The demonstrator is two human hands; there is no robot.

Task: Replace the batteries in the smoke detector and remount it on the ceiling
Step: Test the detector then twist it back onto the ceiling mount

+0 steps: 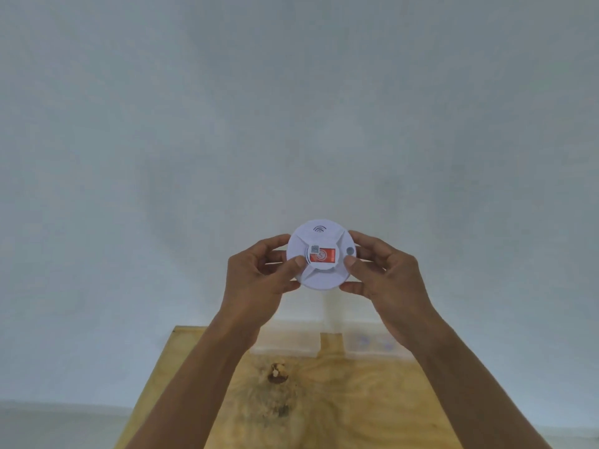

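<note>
Both hands hold the detector [321, 254] between them, raised toward the ceiling [291, 108]; the left hand [259, 280] closes its grip on the detector's left rim, thumb pressed on the face just beside the red label [322, 256], fingers curled behind the edge; the right hand [385, 273] closes on the right rim, thumb just below the small grey button [350, 251], index finger over the top of the rim, lower fingers under it; neither grip is slack, and each has hold of nothing but the detector. The disc faces the camera, its flat axis pointing up and away from the person, so the mounting side is turned toward the ceiling; whether it already touches the ceiling or a base plate cannot be told, since the back is hidden. The two hands sit level on opposite sides of the detector, neither plainly nearer; the likely step is seating and twisting it home, which calls for the disc to stay square to the ceiling while both hands turn it together; a tilt could miss the catches. Below the detector, well apart, lies a wooden panel [324, 400] with a dark knot [277, 374]; beyond its far edge runs a pale blurred strip, too soft to name.
</note>
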